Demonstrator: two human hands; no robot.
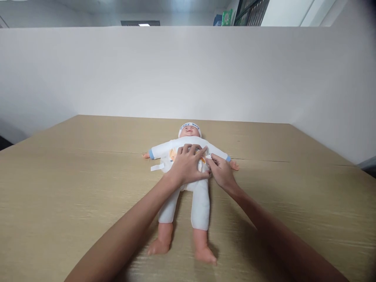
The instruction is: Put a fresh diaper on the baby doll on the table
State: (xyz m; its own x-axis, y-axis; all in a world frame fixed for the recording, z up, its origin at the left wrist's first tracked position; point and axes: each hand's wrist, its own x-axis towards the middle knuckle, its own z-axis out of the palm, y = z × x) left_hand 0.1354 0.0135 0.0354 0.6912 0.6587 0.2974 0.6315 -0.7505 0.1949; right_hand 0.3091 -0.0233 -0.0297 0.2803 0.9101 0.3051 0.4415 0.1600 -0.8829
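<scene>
Head view — our left hand [188, 166] lies spread on the doll [188, 184]; our right hand [222, 172] pinches its white tab [208, 156] on the surface [73, 188].

Baby doll [200, 201] lay face-up on desk [73, 176], head at 12 o'clock, bare feet at 6. White suit, blue cuffs, white cap with blue lettering. Arms spread toward 9 and 3. White tab [157, 167] stuck out at waist, 9 o'clock side.

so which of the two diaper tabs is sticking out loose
The tab on the picture's left, lying free on the wooden table beside the baby doll's waist; the other tab is held by the right hand's fingers.
</scene>
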